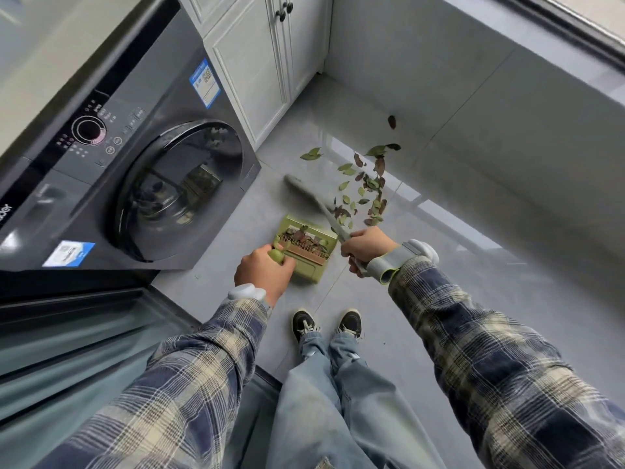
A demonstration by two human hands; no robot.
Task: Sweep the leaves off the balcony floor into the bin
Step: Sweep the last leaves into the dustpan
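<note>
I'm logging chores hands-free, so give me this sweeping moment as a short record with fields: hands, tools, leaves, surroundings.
left hand: grips the handle of the green plastic dustpan
right hand: grips the handle of the grey broom
dustpan contents: some red and green collected leaves
loose leaves: scattered on the grey tiled floor, right of the broom head
stray dark leaf: apart, by the white wall
left side: dark grey front-loading washing machine
bin: not in view

Soft daylight, floor point(422, 299) glare, blurred broom point(306, 191), edges bowed by wide lens
</note>
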